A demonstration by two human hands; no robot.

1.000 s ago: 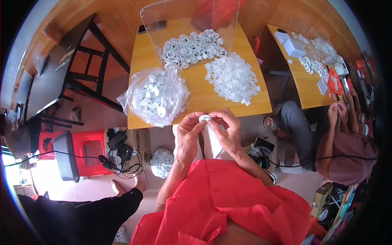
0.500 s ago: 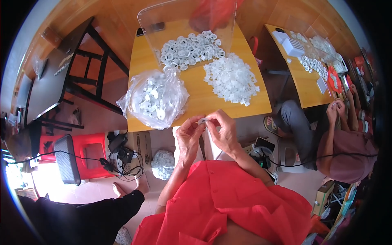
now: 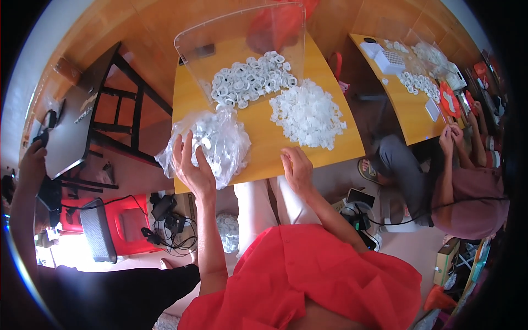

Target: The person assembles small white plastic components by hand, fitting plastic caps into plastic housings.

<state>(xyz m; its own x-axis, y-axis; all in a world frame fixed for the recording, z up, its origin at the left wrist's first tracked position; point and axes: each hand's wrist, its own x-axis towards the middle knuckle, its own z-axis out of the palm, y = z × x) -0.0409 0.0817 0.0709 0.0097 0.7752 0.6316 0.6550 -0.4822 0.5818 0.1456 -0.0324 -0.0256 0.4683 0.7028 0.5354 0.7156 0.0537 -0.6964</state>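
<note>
My left hand (image 3: 193, 171) is raised with its fingers spread, in front of a clear plastic bag (image 3: 237, 146) full of white oval plastic pieces; nothing shows in its grasp. At the near table edge, my right hand (image 3: 298, 171) is closed, fingers curled inward; whatever they may hold is hidden. Beyond the bag lies a heap of white ring-shaped pieces (image 3: 253, 80) with dark centres. To its right, nearer my right hand, spreads a pile of small translucent white squares (image 3: 309, 113).
A clear plastic panel (image 3: 236, 33) stands upright behind the ring pieces on the wooden table (image 3: 327, 159). A person in dark clothes (image 3: 115, 291) is close on my left. To the right, another person (image 3: 467, 203) works at a second table (image 3: 410, 118). Cables (image 3: 179, 236) lie lower left.
My hands, together at the table edge before, have parted. The left moved left to the bag and spread its fingers; the right stayed near the edge. A person's arm came up at far left.
</note>
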